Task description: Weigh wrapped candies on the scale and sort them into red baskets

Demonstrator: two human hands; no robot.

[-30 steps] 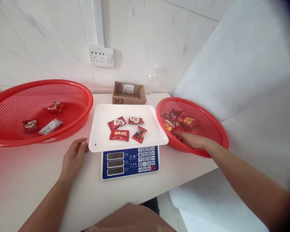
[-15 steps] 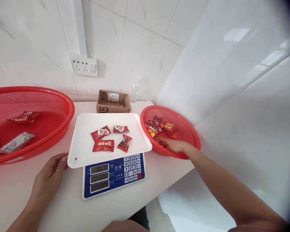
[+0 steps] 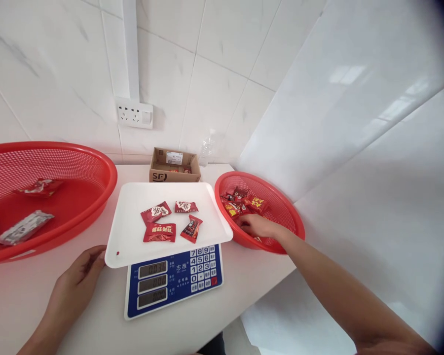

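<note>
My left hand [image 3: 76,278] rests over the table with curled fingers, its tips against the near left corner of a white scale tray [image 3: 133,197]. Whether they grip the rim is hidden. Several red wrapped candies lie on the tray, among them a small dark red candy packet [image 3: 191,229]. Below its front edge shows the blue panel of a digital scale [image 3: 181,301]. My right hand [image 3: 259,226] reaches into the right red basket [image 3: 292,217], fingers bent down at the red candy packets [image 3: 240,203]. Its fingertips are partly covered, and I cannot see what they hold.
A larger red basket [image 3: 105,182] at left holds a silvery packet [image 3: 24,228] and red packets. Behind the tray stand a small cardboard box [image 3: 173,176] and a clear plastic bottle [image 3: 206,150]. Tiled walls bound the back and right; a socket [image 3: 135,113] sits above.
The view has tilted up slightly, so everything sits lower. My right hand has shifted slightly left within the basket, its fingers more bent. My left hand stays at the tray corner.
</note>
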